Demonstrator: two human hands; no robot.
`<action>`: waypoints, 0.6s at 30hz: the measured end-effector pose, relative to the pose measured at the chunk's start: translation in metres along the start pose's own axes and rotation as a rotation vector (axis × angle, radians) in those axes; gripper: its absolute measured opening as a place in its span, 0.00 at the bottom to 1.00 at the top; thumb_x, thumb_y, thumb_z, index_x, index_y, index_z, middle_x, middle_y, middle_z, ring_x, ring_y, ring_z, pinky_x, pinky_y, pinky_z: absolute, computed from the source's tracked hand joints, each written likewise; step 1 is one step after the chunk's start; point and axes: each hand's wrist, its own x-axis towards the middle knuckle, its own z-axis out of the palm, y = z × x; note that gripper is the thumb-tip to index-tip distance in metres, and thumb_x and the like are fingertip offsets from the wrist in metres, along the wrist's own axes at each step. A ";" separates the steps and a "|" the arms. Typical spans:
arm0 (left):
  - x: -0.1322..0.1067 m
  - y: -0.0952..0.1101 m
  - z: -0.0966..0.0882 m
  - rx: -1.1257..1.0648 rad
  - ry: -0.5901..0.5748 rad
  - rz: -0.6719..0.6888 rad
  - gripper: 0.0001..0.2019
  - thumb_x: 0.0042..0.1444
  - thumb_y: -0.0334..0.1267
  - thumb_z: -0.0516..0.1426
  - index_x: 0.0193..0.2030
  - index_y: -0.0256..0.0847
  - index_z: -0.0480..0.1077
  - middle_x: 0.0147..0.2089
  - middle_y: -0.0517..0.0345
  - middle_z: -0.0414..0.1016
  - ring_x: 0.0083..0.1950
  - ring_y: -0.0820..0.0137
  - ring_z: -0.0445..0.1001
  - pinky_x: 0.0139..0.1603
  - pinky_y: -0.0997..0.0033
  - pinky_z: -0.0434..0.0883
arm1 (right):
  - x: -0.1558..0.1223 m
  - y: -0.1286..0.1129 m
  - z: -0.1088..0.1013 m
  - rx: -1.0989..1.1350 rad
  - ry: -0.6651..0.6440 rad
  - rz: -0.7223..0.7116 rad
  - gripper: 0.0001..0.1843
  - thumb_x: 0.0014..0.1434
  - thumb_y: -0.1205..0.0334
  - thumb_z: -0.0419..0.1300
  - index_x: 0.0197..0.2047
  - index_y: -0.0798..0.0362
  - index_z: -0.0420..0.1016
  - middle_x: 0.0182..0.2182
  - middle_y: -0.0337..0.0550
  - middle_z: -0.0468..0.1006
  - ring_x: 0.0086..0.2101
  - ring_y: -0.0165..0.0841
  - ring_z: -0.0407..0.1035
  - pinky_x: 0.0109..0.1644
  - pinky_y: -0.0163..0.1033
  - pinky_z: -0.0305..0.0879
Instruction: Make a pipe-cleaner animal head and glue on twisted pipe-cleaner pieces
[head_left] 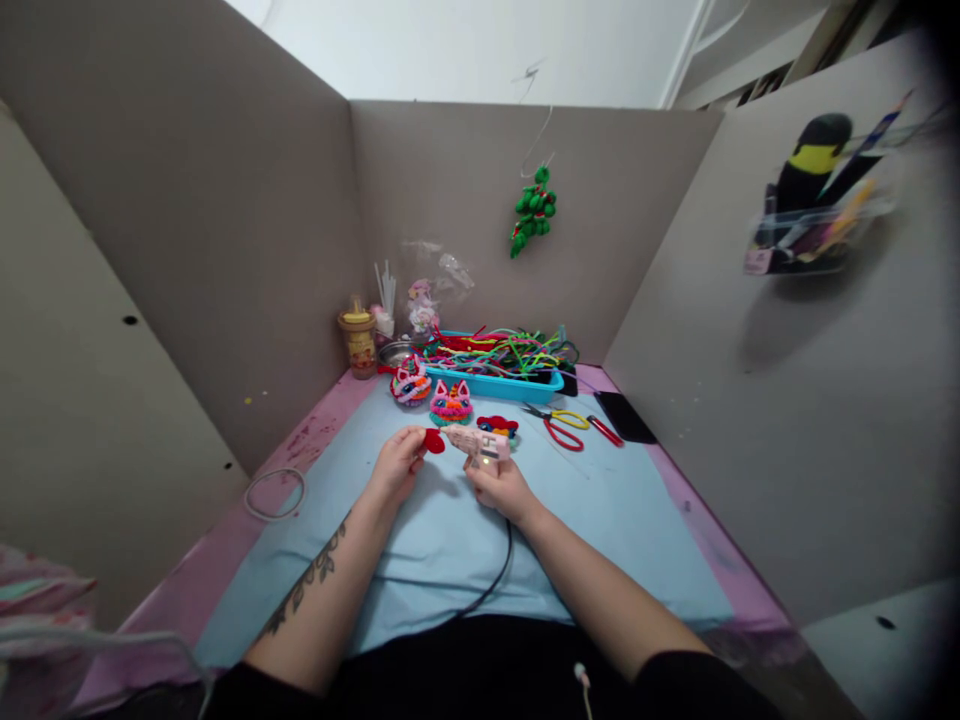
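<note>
My left hand [400, 462] pinches a small red fuzzy piece [435, 441] between thumb and fingers. Wrapped round the handle of a pale pink glue gun [477, 443] is my right hand [495, 484]. The gun's nozzle points left and is at the red piece; whether they touch I cannot tell. A black cord [495, 580] runs down from the gun. Just beyond the hands sit a pink animal face of fuzzy stems [451, 402], another multicoloured one [410, 382] to its left, and a red, orange and blue one [498, 428] partly behind the gun.
A blue tray [517, 385] heaped with fuzzy stems stands at the back. To the right lie scissors [562, 430], red-handled pliers [605, 431] and a black phone [626, 416]. A jar [358, 342] stands back left, a white cable loop [275, 494] nearer. Partition walls enclose three sides.
</note>
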 end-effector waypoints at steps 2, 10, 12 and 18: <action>0.001 -0.002 0.000 -0.003 0.001 0.004 0.14 0.38 0.42 0.64 0.25 0.34 0.67 0.17 0.66 0.59 0.18 0.82 0.51 0.17 0.79 0.43 | 0.000 0.000 0.001 -0.001 0.009 0.009 0.11 0.45 0.56 0.60 0.29 0.53 0.67 0.16 0.32 0.65 0.16 0.24 0.57 0.20 0.31 0.56; -0.015 0.056 -0.033 -0.056 0.184 0.188 0.14 0.36 0.41 0.64 0.26 0.36 0.67 0.20 0.65 0.65 0.18 0.82 0.54 0.15 0.82 0.46 | 0.006 0.004 0.006 0.007 0.017 0.053 0.18 0.49 0.52 0.58 0.40 0.54 0.63 0.18 0.33 0.70 0.16 0.26 0.63 0.20 0.31 0.59; -0.030 0.092 -0.048 0.005 0.319 0.330 0.12 0.36 0.39 0.64 0.26 0.37 0.67 0.20 0.64 0.66 0.19 0.81 0.57 0.16 0.82 0.49 | 0.013 0.003 0.016 0.010 0.011 0.018 0.19 0.51 0.53 0.57 0.43 0.52 0.58 0.18 0.31 0.70 0.16 0.25 0.63 0.20 0.30 0.59; -0.073 0.169 -0.044 0.103 0.467 0.590 0.07 0.41 0.36 0.61 0.24 0.38 0.66 0.18 0.64 0.65 0.19 0.80 0.58 0.16 0.83 0.51 | 0.057 -0.017 0.105 0.420 -0.166 0.245 0.24 0.41 0.69 0.62 0.41 0.51 0.57 0.26 0.33 0.71 0.22 0.28 0.70 0.24 0.33 0.67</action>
